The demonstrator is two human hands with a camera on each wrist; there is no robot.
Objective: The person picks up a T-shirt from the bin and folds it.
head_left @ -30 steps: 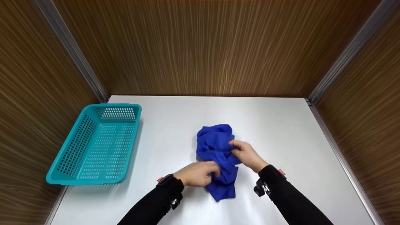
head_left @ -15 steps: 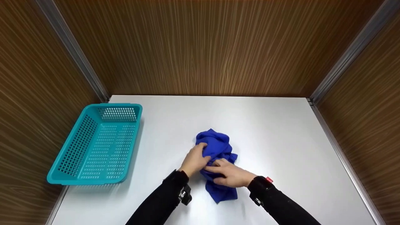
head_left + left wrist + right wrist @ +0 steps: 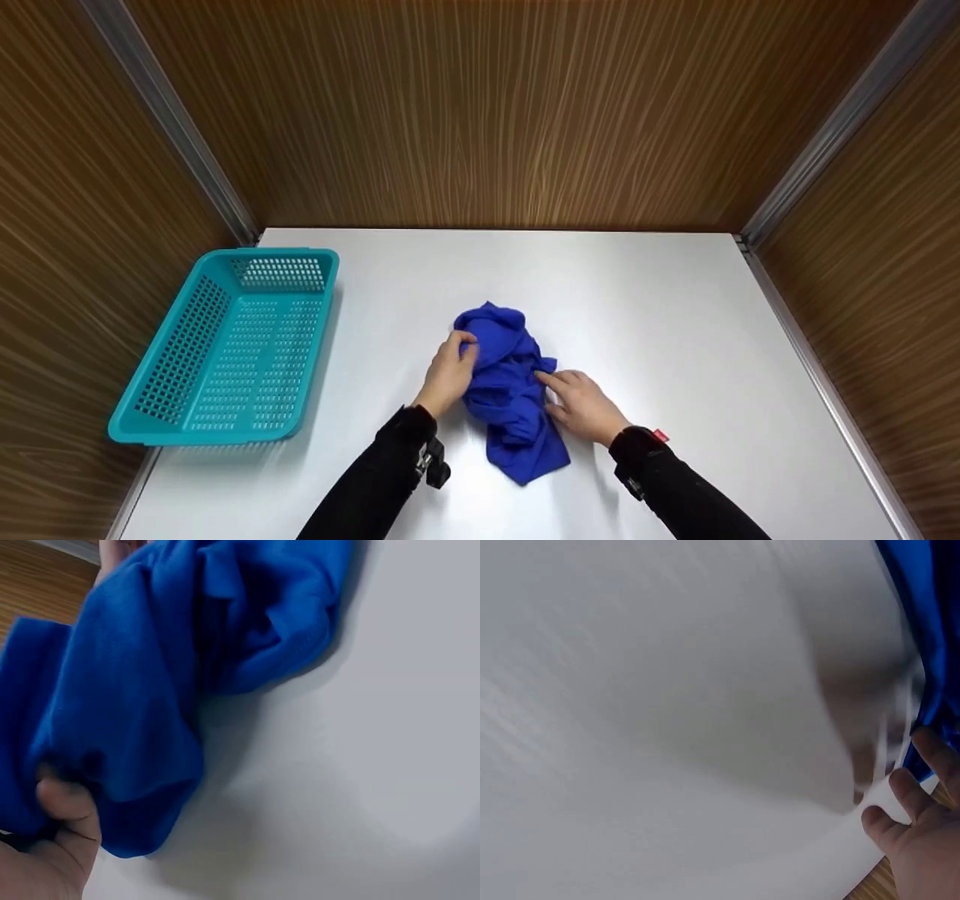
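Observation:
A crumpled blue cloth [image 3: 506, 401] lies in folds on the white table, with a flatter end toward me. At its upper left edge my left hand [image 3: 446, 375] pinches a fold. The left wrist view shows the thumb of that hand [image 3: 56, 840] bent against the fabric [image 3: 131, 697]. My right hand [image 3: 589, 411] is at the cloth's right side, index fingertip touching it. Its fingers look spread and loosely extended in the right wrist view, where the hand [image 3: 922, 847] is beside the cloth [image 3: 922, 607] and grips none of it.
A teal perforated plastic basket [image 3: 321, 352] stands on the left of the white table [image 3: 637, 300], with nothing in it. Wood-grain panels [image 3: 480, 120] rise at the back and both sides, joined by metal corner strips.
The left hand has moved up and now pinches the cloth's upper left edge. The right hand went onto the cloth's middle, then drew back to its right side. The cloth's upper part shifted left.

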